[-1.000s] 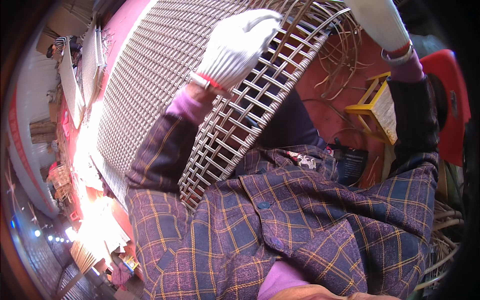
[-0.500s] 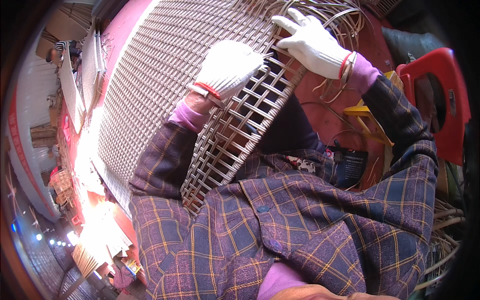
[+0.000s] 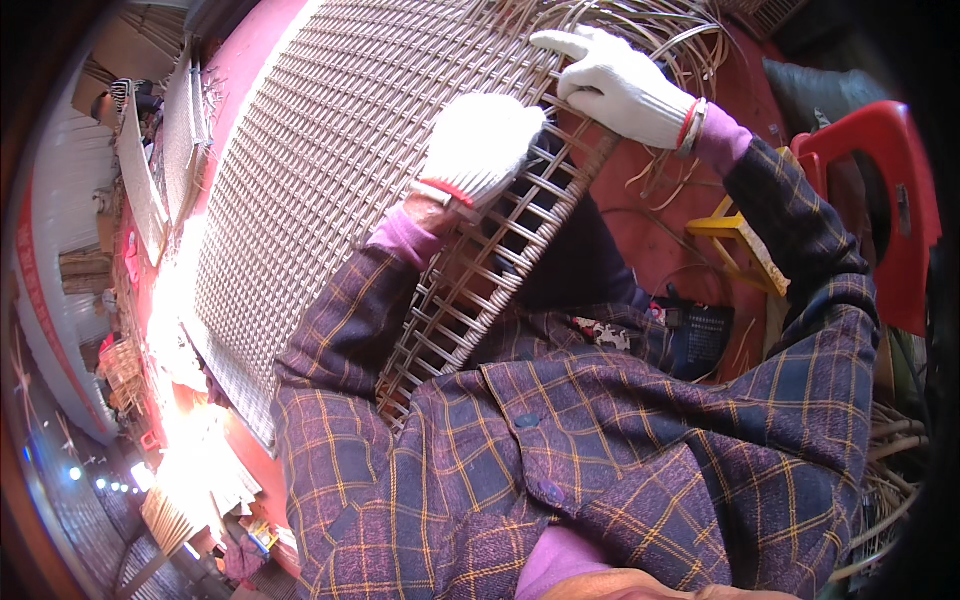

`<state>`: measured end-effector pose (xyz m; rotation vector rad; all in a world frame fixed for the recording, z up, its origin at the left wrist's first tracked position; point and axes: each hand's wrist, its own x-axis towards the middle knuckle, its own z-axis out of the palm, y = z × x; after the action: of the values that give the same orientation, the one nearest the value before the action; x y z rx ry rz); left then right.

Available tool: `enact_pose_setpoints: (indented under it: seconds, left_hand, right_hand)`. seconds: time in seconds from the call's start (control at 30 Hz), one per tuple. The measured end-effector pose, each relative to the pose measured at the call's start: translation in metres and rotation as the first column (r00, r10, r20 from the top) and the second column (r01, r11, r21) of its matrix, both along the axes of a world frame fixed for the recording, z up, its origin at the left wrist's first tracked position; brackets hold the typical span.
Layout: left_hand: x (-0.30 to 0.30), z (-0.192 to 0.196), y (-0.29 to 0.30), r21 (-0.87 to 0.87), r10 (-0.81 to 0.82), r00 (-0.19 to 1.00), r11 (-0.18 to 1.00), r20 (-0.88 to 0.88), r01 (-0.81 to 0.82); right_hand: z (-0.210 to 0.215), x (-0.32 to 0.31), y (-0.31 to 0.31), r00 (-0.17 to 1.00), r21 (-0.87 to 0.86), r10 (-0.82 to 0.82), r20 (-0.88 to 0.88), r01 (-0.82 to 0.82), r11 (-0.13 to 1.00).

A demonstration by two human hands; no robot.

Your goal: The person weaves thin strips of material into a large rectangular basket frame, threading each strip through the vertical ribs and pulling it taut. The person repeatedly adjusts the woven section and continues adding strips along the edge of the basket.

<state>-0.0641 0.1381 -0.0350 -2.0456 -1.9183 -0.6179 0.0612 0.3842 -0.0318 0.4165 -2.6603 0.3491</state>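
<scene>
A large woven wicker panel [image 3: 330, 160] in grey-beige strands leans across my lap. Close weave covers most of it, while an open lattice strip [image 3: 500, 255] runs along the edge nearest me. My left hand [image 3: 485, 150], in a white knit glove, is closed at the border between close weave and lattice; whatever its fingers grip is hidden. To its right, my gloved right hand [image 3: 625, 88] rests at the panel's wrapped edge, index finger stretched left and thumb apart from it. Loose strands [image 3: 670, 35] fan out beyond the right hand.
To the right are a red plastic chair [image 3: 905, 210] and a yellow stool [image 3: 740, 240] on the red floor [image 3: 640, 210]. A dark printed bag [image 3: 700, 335] lies beside my lap. Flat boards [image 3: 165, 150] stand at the far left, and coiled strands [image 3: 890, 500] lie at lower right.
My left hand has moved right along the panel, toward its edge. The right hand has shifted slightly left, its fingers less spread. The panel's near edge has moved a little right.
</scene>
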Motion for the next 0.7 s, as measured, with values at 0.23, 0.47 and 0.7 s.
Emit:
enact_pose_setpoints:
  seconds: [0.23,0.47,0.7]
  left_hand:
    - [0.024,0.043,0.002,-0.158,0.256,0.508,0.961,0.822,-0.229]
    - [0.019,0.053,0.065,-0.029,0.027,0.135,1.0,0.991,0.011]
    - [-0.022,0.018,0.052,-0.072,0.029,0.986,0.997,-0.162,-0.041]
  right_hand:
    - [0.072,-0.004,0.032,0.991,-0.438,-0.109,-0.083,0.062,0.897]
    - [0.094,0.008,0.02,0.957,-0.209,-0.086,-0.277,0.028,0.977]
    - [0.024,0.011,0.028,0.966,-0.161,-0.162,0.203,0.196,0.967]
